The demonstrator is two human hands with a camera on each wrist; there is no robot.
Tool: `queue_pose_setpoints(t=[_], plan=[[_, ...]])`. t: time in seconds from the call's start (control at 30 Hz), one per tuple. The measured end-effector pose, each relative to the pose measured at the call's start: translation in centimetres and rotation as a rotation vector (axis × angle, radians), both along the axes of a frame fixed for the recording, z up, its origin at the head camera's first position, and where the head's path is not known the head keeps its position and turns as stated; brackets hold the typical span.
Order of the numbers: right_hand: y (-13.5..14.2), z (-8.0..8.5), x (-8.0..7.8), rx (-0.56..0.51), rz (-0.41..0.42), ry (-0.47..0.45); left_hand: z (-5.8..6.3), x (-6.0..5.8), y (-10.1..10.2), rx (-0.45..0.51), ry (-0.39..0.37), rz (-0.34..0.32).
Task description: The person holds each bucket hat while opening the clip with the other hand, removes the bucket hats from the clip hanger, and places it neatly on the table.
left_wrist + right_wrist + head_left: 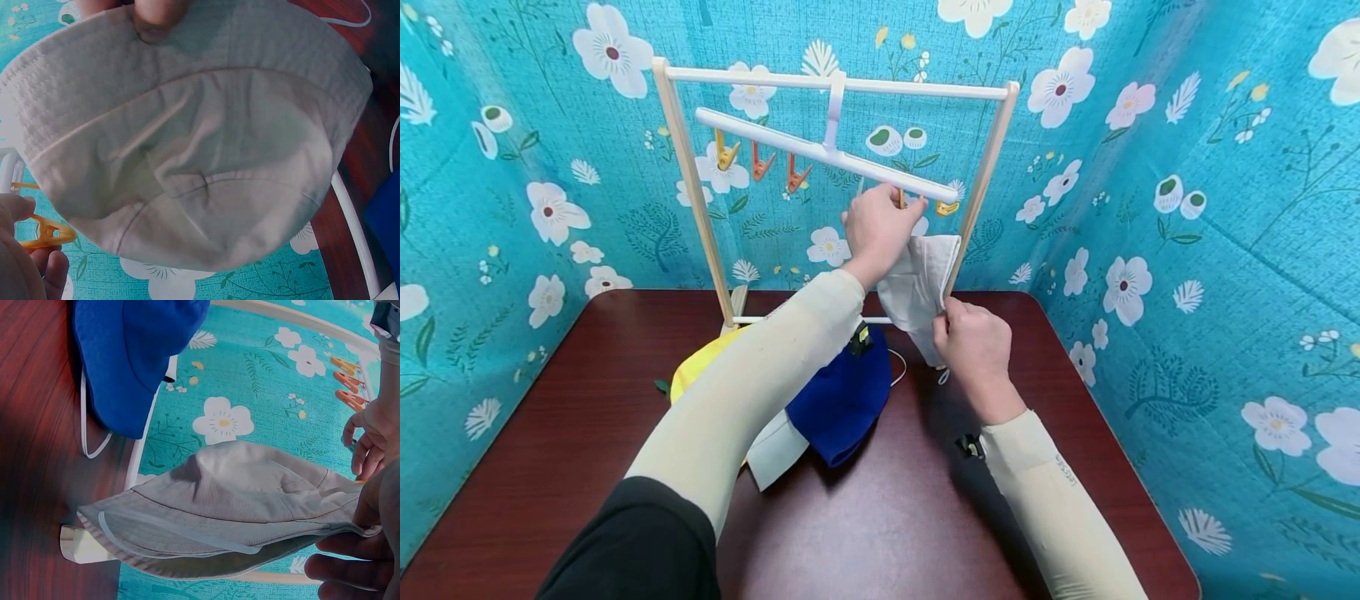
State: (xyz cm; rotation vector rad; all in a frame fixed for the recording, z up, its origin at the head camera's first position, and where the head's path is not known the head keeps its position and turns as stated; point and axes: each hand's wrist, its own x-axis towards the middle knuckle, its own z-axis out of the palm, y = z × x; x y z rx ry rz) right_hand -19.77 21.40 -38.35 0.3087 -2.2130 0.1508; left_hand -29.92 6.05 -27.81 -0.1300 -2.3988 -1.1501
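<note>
A light grey-beige bucket hat (917, 287) hangs beneath the right part of a white clip hanger (760, 133). My right hand (976, 343) grips its brim; in the left wrist view those fingers pinch the brim's edge (81, 50). Up at the hanger, my left hand (883, 229) holds a yellow clothespin (50, 232) between thumb and fingers, beside the hat's crown. A thin white strap (175, 534) lies along the brim in the right wrist view. Whether the clothespin's tips touch the hat cannot be seen.
The tilted hanger hooks onto a wooden rack (925, 87). One yellow clothespin (726, 154) and two orange clothespins (760, 162) hang left; another yellow clothespin (946, 208) hangs at the right end. A blue hat (850, 400), yellow fabric (700, 358) and off-white fabric (777, 450) lie on the dark table (865, 533).
</note>
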Motion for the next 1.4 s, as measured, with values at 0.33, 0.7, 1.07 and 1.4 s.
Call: queue_pose_setpoints(t=[0.33,0.7,1.07,1.4], plan=[[0.5,0.1,0.3,-0.014,0.001,0.014,-0.7,-0.2,-0.3,-0.115,0.043,0.034],[0.6,0.7,0.6,-0.012,-0.004,0.022,-1.0,-0.4,-0.8,-0.207,0.056,0.053],[0.9,1.1,0.9,-0.016,-0.004,0.024,-1.1,-0.3,-1.2,-0.229,-0.016,0.007],[1.2,1.2,1.1,-0.013,-0.005,0.013,-1.7,0.3,-2.6,-0.176,0.038,-0.061]])
